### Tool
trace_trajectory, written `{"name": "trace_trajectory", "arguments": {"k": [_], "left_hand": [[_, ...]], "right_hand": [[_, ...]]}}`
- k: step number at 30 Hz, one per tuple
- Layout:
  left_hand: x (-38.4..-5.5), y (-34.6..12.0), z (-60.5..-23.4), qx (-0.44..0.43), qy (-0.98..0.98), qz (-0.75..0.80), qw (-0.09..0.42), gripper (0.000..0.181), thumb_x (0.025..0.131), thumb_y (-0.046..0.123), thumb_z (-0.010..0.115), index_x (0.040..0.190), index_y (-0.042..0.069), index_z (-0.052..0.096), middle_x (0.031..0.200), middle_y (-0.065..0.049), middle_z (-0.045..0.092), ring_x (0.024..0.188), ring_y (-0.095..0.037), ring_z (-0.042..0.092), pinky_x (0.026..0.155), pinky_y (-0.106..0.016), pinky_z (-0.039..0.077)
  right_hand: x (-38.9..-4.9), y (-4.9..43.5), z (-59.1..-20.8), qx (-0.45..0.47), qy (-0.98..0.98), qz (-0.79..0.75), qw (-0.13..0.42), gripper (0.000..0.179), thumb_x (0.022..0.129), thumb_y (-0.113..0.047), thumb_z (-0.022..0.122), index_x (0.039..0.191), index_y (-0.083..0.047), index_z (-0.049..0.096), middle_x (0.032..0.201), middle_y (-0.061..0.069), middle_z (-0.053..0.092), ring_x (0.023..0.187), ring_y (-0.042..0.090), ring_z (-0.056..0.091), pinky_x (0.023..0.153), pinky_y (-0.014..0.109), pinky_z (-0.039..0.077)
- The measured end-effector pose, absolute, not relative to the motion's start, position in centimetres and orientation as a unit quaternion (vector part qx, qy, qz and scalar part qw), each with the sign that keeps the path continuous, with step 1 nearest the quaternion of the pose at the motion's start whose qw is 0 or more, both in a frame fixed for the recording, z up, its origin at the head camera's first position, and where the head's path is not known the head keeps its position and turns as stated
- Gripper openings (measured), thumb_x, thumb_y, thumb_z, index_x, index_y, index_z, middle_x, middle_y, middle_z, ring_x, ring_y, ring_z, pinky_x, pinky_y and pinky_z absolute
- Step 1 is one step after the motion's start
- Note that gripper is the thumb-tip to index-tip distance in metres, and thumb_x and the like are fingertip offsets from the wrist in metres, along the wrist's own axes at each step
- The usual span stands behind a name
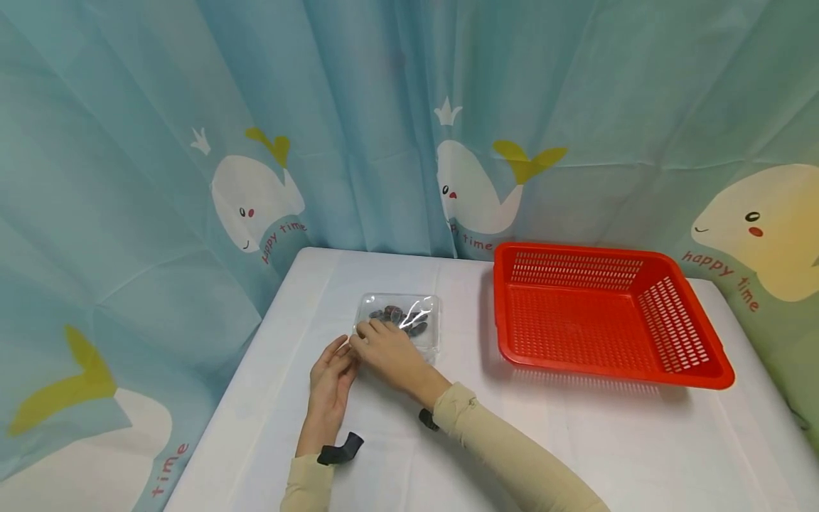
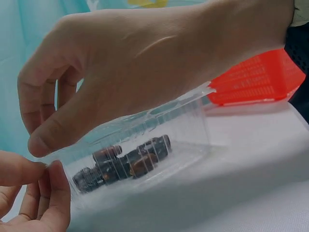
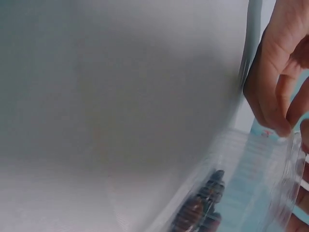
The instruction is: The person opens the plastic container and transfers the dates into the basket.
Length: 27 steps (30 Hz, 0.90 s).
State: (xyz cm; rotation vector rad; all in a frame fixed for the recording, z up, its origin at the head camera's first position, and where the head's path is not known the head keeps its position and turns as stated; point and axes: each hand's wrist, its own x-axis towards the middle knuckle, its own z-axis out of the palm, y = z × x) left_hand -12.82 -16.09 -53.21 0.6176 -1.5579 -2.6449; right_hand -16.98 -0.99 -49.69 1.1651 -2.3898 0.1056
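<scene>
A clear plastic box (image 1: 433, 320) lies on the white table and holds several dark, glossy oval pieces (image 2: 120, 166); what they are I cannot tell. My left hand (image 1: 329, 387) pinches at the box's near-left corner, thumb against forefinger in the left wrist view. Over that same corner reaches my right hand (image 1: 390, 355), its thumb and bent fingers at the rim of the box. In the right wrist view, the left hand (image 3: 277, 72) has its fingertips on the box's edge, while only some right-hand fingers show at the frame's border.
To the right, a red plastic basket (image 1: 576, 320) with slotted walls stands on the white table (image 1: 409, 462). Behind the table hangs a blue curtain (image 1: 371, 142) printed with whales. Black straps (image 1: 340, 449) circle the wrists.
</scene>
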Motion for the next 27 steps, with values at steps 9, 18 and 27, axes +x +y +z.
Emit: {"name": "trace_trajectory", "arguments": {"k": [9, 18, 27], "left_hand": [[-12.7, -16.1, -52.9, 0.194, -0.502, -0.843, -0.008, 0.055, 0.103, -0.006, 0.055, 0.155, -0.001, 0.039, 0.125, -0.003, 0.058, 0.11, -0.008, 0.067, 0.099, -0.019, 0.059], [-12.7, -16.1, -52.9, 0.194, -0.507, -0.84, -0.01, 0.053, 0.103, -0.005, 0.055, 0.154, 0.0, 0.041, 0.127, -0.005, 0.055, 0.111, -0.01, 0.065, 0.1, -0.02, 0.059], [-12.6, -16.3, -53.0, 0.188, -0.519, -0.834, -0.015, 0.051, 0.105, -0.003, 0.054, 0.154, 0.002, 0.042, 0.132, -0.006, 0.052, 0.117, -0.011, 0.062, 0.103, -0.021, 0.058]], "right_hand": [[-17.1, 0.5, -50.0, 0.438, -0.865, 0.05, 0.239, 0.017, 0.1, -0.023, 0.069, 0.117, -0.023, 0.066, 0.119, -0.005, 0.067, 0.115, 0.016, 0.064, 0.091, 0.031, 0.06], [-17.2, 2.6, -50.5, 0.453, -0.857, 0.057, 0.241, 0.017, 0.102, -0.022, 0.067, 0.118, -0.021, 0.068, 0.123, -0.003, 0.068, 0.116, 0.017, 0.064, 0.097, 0.031, 0.06], [-17.1, 5.0, -50.5, 0.471, -0.853, 0.053, 0.218, 0.028, 0.101, -0.018, 0.069, 0.128, -0.021, 0.066, 0.134, 0.0, 0.067, 0.124, 0.021, 0.063, 0.108, 0.036, 0.056]]}}
